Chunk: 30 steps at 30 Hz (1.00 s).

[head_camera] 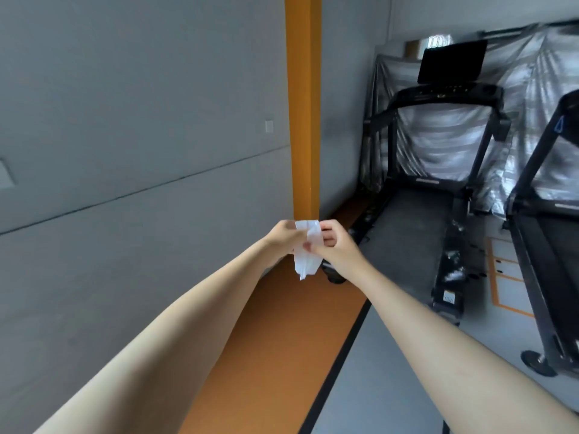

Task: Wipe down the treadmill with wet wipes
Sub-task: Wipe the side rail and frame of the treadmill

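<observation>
Both arms reach out in front of me, and the two hands meet around a white wet wipe (308, 255). My left hand (285, 234) grips its upper part from the left. My right hand (333, 245) pinches it from the right, fingers curled over the folded sheet. The wipe's lower end hangs loose below the hands. A black treadmill (416, 227) stands ahead to the right, with a dark screen (451, 62) on its console and a grey belt. The hands are well short of it, to the left of its rear end.
A grey wall (141, 120) runs along the left with an orange pillar (302, 104). An orange floor strip (272, 339) lies beside grey flooring. A second treadmill (548, 214) stands at the right edge. Plastic sheeting (517, 89) covers things behind the machines.
</observation>
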Motion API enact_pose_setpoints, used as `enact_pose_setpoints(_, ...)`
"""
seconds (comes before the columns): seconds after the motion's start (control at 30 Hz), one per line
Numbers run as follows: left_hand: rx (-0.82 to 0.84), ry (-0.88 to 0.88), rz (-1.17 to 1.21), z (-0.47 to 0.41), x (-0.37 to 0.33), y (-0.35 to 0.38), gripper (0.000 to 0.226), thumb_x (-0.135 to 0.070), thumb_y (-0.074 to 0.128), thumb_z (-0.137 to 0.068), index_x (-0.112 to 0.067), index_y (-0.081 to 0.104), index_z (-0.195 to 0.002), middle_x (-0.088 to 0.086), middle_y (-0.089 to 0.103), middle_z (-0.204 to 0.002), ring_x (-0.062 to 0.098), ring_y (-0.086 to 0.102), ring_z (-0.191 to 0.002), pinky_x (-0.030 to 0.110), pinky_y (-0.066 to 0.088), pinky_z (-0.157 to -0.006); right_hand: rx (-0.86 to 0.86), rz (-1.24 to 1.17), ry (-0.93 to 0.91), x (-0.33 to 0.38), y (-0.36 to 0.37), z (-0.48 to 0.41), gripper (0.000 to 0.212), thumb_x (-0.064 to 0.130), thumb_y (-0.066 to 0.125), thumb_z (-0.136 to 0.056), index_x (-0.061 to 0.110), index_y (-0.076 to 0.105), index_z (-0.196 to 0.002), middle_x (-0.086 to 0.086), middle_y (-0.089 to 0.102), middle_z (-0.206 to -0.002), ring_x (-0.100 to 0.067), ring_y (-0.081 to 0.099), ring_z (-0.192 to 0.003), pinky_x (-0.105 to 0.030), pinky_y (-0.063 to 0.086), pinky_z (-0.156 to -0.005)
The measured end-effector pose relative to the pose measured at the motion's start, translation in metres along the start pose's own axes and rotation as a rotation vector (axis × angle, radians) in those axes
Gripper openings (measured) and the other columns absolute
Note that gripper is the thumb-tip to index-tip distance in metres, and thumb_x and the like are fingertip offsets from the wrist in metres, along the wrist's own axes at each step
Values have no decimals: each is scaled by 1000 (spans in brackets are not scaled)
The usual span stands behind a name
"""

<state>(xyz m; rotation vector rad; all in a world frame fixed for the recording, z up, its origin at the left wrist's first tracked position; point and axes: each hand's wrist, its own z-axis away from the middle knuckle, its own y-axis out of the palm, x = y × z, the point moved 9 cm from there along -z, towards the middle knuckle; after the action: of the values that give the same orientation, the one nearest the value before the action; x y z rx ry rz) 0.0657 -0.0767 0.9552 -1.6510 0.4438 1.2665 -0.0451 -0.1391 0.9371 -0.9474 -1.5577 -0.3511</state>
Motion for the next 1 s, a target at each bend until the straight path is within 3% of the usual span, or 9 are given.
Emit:
enact_pose_setpoints(0.13,-60,19,-7,-12,-12,-7,13,-22,60,-90,-12,60,-82,2,60,-74,12,55,-62,17,42,-48,21,51,-38,6,-5,-7,32,30,76,-82,26,57,-107,2,66,-106,-14,61,-102,-31,52,-90)
enact_pose_setpoints(0.27,-94,134,-6,-23,-51,-16,24,-30,69,-80,-15,52,-81,3,45,-75,18,45,-70,27,36,-62,-39,29,-103,35,-23,-23,27,32,74,-84,27,57,-105,-2,65,-103,-10,60,-98,-21,48,-82)
enact_pose_setpoints(0.33,-121,173,6,-28,-73,-24,28,-24,72,-80,-16,46,-73,0,42,-70,14,41,-65,26,33,-59,-48,-3,-143,56,-28,-30,24,27,72,-87,28,57,-106,4,66,-97,1,60,-90,-13,47,-75)
enact_pose_setpoints(0.43,-158,207,46,-32,-100,-34,30,-21,72,-79,-18,45,-67,-2,46,-63,11,42,-58,23,32,-52,-77,2,-188,78,-35,-48,12,24,64,-92,27,56,-100,4,65,-92,-10,63,-92,-30,49,-80)
enact_pose_setpoints(0.5,-187,227,82,-34,-115,-40,24,-24,74,-76,-16,52,-72,2,51,-69,14,48,-63,26,35,-58,-140,17,-208,92,-46,-57,4,26,53,-99,24,55,-96,3,62,-89,-14,60,-89,-29,45,-73)
enact_pose_setpoints(0.57,-226,250,103,-37,-129,-46,23,-26,74,-77,-16,54,-75,2,51,-72,15,49,-66,27,36,-59,-184,0,-214,106,-56,-64,14,32,47,-102,23,56,-98,2,63,-91,-13,59,-87,-27,44,-71)
enact_pose_setpoints(0.7,-248,291,134,-49,-149,-50,20,-27,72,-82,-15,56,-82,3,55,-78,15,51,-70,25,39,-60,-204,60,-214,123,-75,-78,15,33,48,-101,22,57,-98,2,63,-93,-14,59,-88,-29,44,-71)
enact_pose_setpoints(0.87,-256,330,229,-60,-163,-57,20,-25,72,-82,-16,55,-75,-2,58,-74,14,55,-70,23,42,-60,-204,36,-230,130,-87,-94,26,28,53,-99,20,50,-74,5,54,-70,-10,49,-67,-22,37,-59)
enact_pose_setpoints(1.0,-262,328,292,-76,-163,-68,23,-30,71,-84,-14,56,-81,0,60,-76,16,57,-73,27,47,-62,-204,-122,-168,114,-90,-110,14,14,58,-96,18,63,-84,-1,68,-83,-19,64,-83,-33,55,-74)
